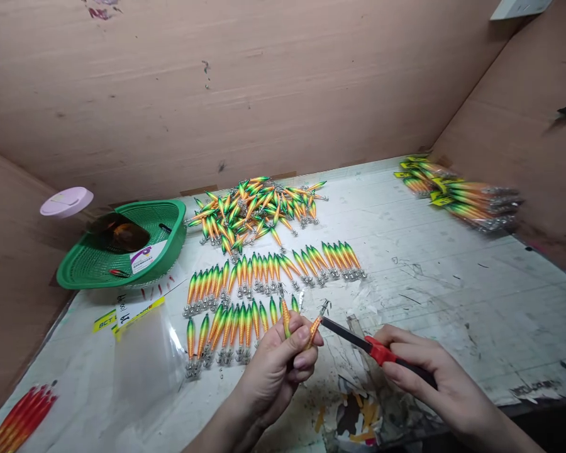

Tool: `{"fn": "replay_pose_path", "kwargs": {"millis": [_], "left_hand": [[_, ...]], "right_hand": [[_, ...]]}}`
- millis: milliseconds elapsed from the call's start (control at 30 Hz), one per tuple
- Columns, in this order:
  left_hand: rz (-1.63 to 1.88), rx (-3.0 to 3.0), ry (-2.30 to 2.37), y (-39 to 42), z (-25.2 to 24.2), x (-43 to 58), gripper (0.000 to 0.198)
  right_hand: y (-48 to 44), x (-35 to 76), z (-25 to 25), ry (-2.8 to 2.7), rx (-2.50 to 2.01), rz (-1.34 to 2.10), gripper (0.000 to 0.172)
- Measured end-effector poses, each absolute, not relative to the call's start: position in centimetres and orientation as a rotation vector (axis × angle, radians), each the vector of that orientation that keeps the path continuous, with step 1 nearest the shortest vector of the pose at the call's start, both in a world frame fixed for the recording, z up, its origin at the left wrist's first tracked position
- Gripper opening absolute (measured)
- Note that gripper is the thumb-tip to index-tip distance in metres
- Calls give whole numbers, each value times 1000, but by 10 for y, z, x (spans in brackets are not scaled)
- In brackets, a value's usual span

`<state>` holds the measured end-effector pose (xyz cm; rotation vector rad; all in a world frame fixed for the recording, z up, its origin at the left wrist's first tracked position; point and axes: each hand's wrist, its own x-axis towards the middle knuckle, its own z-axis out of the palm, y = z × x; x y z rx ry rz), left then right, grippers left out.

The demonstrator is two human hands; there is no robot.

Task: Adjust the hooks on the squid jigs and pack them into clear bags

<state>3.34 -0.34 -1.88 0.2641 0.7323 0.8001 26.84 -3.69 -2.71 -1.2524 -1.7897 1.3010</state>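
Left hand (278, 362) clamped on lure (314, 330); right hand (424, 368) gripping pliers (358, 341). Yellow label (104, 322), writing unreadable.

Legible text is scarce: a yellow header card (104, 321) on a clear bag at the bench's left reads roughly "BCT", remainder unreadable; the white card (147, 257) in the green basket (170, 248) shows a purple-orange logo, its lettering too small; yellow tags on the packaged lures (441, 200) far right blurred.
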Motion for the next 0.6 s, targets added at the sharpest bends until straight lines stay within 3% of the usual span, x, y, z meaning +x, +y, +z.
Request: {"fn": "replay_pose_path", "kwargs": {"millis": [600], "left_hand": [[468, 358, 826, -10, -14, 53, 53]], "right_hand": [[-37, 323, -8, -2051, -1231, 1327, 36]]}}
